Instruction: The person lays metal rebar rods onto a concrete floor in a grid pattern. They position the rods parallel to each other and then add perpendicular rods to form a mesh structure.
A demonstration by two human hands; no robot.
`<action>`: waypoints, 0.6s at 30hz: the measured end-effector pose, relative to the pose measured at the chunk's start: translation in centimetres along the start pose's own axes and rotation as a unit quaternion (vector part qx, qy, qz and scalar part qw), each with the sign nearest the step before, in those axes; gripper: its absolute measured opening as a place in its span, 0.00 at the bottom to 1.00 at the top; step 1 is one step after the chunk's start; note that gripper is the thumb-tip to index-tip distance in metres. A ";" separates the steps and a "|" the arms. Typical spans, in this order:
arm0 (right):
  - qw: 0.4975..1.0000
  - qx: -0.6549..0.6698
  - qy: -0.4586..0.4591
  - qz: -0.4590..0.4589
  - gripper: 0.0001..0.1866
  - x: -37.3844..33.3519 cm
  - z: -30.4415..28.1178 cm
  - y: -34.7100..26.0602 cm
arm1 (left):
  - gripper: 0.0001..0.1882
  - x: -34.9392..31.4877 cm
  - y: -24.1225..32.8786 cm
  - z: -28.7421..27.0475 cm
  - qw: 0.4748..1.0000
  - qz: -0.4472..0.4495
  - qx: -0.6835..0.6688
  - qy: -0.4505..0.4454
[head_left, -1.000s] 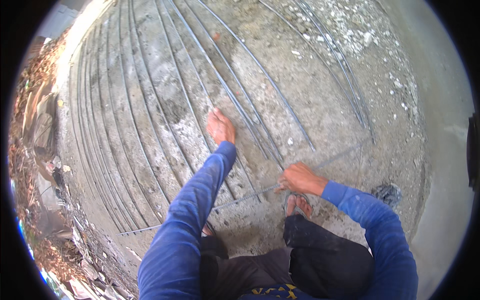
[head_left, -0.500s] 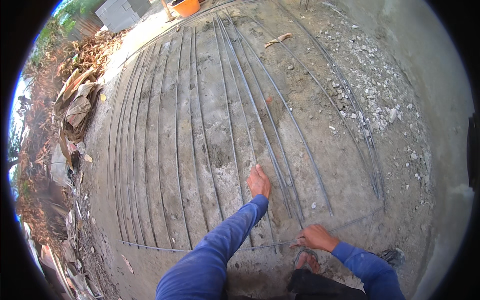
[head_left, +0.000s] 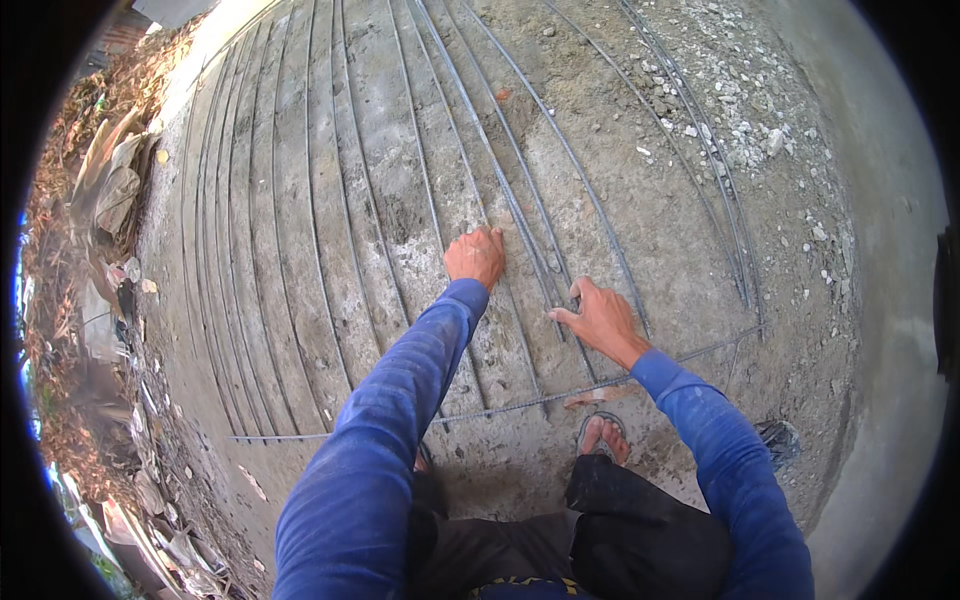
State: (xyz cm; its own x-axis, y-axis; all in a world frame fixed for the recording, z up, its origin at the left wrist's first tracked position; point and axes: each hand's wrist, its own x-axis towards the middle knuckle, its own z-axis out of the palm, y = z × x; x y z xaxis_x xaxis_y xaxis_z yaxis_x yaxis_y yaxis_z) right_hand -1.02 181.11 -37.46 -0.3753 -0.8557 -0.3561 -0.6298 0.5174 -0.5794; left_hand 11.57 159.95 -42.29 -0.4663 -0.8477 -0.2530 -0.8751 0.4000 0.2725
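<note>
Many long steel rods (head_left: 330, 250) lie side by side on a rough concrete slab (head_left: 640, 200). A thinner cross rod (head_left: 500, 408) lies over their near ends. My left hand (head_left: 476, 256) reaches forward and is closed on one long rod (head_left: 452, 190) near the middle. My right hand (head_left: 600, 318) rests on a close pair of rods (head_left: 520, 215) just to the right, thumb and forefinger spread either side of them. Both arms are in blue sleeves. My sandalled foot (head_left: 600, 438) stands just behind the cross rod.
Loose gravel (head_left: 740, 110) is scattered on the slab's right side, beside two more rods (head_left: 712, 190). Dry leaves, rubble and scrap (head_left: 100, 220) line the left edge. A smooth grey strip (head_left: 890, 330) runs along the right.
My right hand has left the cross rod and moved forward onto the pair of long rods. My left hand stays on its rod. The view has tipped down, closer to the hands.
</note>
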 end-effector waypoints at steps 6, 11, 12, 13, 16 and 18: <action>0.997 -0.060 0.047 0.014 0.22 2.8 2.9 -0.9 | 0.28 0.4 0.6 -1.5 1.000 -0.008 0.022 -0.013; 0.996 -0.069 0.046 0.016 0.18 3.2 3.8 -1.5 | 0.28 1.4 1.6 -2.3 0.994 0.006 -0.100 0.035; 0.997 -0.066 0.041 0.014 0.18 2.9 3.2 -1.6 | 0.28 2.0 2.2 -1.9 0.988 0.006 -0.149 0.038; 0.998 -0.061 0.031 0.007 0.18 2.6 3.1 -2.1 | 0.27 2.4 2.2 -1.6 0.980 0.001 -0.196 0.041; 0.997 -0.014 0.071 -0.015 0.17 1.6 3.1 -1.9 | 0.31 3.6 3.1 -1.0 0.951 0.023 -0.293 0.094; 0.998 0.024 0.061 -0.009 0.17 2.2 2.8 -1.8 | 0.31 5.8 2.4 -0.5 0.917 -0.010 -0.397 0.048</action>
State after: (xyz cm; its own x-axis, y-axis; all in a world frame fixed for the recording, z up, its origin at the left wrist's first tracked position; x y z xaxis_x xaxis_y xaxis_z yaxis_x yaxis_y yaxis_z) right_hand 1.18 178.35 -39.28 -0.4455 -0.8580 -0.2557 -0.6044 0.4989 -0.6211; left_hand 6.86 155.85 -42.60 -0.4040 -0.8943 -0.1925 -0.4954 0.0369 0.8679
